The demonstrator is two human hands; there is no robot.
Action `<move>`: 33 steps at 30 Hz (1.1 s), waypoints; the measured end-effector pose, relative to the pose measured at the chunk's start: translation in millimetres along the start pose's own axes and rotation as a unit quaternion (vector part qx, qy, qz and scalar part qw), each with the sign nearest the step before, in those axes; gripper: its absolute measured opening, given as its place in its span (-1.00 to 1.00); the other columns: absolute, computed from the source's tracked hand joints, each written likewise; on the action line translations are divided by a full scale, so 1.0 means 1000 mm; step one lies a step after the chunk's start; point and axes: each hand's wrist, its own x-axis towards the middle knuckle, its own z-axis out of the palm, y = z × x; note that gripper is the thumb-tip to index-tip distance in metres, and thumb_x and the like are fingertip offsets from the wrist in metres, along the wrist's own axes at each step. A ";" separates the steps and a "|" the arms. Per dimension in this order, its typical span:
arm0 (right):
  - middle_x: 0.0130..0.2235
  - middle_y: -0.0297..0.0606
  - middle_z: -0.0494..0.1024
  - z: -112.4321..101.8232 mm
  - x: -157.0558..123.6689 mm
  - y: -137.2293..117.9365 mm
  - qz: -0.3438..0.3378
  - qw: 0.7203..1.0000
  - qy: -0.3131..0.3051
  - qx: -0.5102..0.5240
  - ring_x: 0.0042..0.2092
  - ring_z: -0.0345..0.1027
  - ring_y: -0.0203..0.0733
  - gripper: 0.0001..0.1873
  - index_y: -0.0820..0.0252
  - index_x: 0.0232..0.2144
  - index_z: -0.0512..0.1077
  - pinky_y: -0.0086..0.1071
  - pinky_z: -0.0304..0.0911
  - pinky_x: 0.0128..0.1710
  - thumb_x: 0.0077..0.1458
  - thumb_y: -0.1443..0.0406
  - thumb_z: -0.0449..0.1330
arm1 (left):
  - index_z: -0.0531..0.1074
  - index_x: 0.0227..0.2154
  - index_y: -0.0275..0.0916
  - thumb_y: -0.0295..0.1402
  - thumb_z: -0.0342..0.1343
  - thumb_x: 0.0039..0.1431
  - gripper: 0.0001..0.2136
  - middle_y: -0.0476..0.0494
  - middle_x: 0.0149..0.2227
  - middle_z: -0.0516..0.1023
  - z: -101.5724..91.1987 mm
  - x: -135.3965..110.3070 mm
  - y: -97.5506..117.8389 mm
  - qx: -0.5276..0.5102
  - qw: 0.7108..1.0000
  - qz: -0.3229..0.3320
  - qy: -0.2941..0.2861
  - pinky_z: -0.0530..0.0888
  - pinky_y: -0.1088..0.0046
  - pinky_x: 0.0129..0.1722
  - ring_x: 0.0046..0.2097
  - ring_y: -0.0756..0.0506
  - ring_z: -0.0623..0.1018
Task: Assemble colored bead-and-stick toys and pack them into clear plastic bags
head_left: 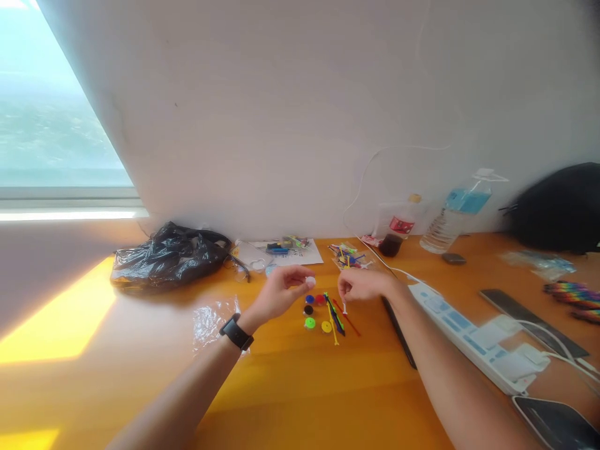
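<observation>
Between the thumb and forefinger of my left hand [285,290] is a small white plastic disc [310,282]. My right hand [359,285] is closed around a thin white plastic stick [345,308], whose forked lower end shows below the fingers. Several small round discs lie on the table between my hands, among them a blue disc [310,299], a black disc [308,310], a red disc [319,299], a green disc [310,323] and a yellow disc [326,326]. Beside them is a loose bunch of thin sticks, with a yellow stick [333,328] and a red stick [352,326].
Clear plastic wrap [210,322] and a black plastic bag [171,259] lie left. A bag of coloured pieces [349,256] and a paper sheet [307,253] are behind. To the right are a power strip [452,328], a cola bottle [396,234] and a water bottle [452,215].
</observation>
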 end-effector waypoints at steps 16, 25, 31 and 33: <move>-0.22 -0.23 0.64 0.021 0.027 0.020 0.074 0.992 0.103 -0.003 -0.23 0.46 -0.14 -0.87 0.14 -0.27 0.52 -0.39 0.10 -0.38 0.11 0.38 0.20 | 0.52 -0.17 -0.22 -0.42 0.03 0.46 -0.84 -0.22 -0.09 0.58 0.024 -0.009 0.031 0.462 0.729 0.480 -0.156 0.46 0.31 -0.14 -0.09 -0.12 0.52; -0.32 -0.27 0.60 0.022 0.024 0.018 0.044 0.992 0.120 0.014 -0.35 0.38 -0.21 -0.90 0.14 -0.35 0.50 -0.39 0.05 -0.41 0.03 0.39 0.23 | 0.51 -0.14 -0.24 -0.44 0.06 0.42 -0.88 -0.25 -0.20 0.56 0.018 0.003 0.046 0.459 0.700 0.516 -0.183 0.46 0.28 -0.11 -0.13 -0.16 0.53; -0.28 -0.25 0.59 0.018 0.030 0.025 -0.027 0.979 0.193 0.058 -0.28 0.41 -0.17 -0.93 0.17 -0.33 0.43 -0.41 0.14 -0.36 0.07 0.33 0.24 | 0.52 0.00 -0.20 -0.47 0.00 0.43 -0.77 -0.25 -0.08 0.61 0.005 0.001 0.038 0.349 0.867 0.345 -0.084 0.49 0.37 -0.11 -0.10 -0.13 0.58; -0.31 -0.24 0.57 0.015 0.029 0.025 -0.049 0.968 0.226 0.095 -0.29 0.41 -0.16 -0.97 0.16 -0.35 0.40 -0.39 0.17 -0.35 0.11 0.32 0.20 | 0.54 -0.01 -0.17 -0.40 0.06 0.43 -0.80 -0.21 -0.13 0.62 -0.001 0.000 0.031 0.269 0.926 0.264 -0.010 0.50 0.40 -0.11 -0.14 -0.11 0.60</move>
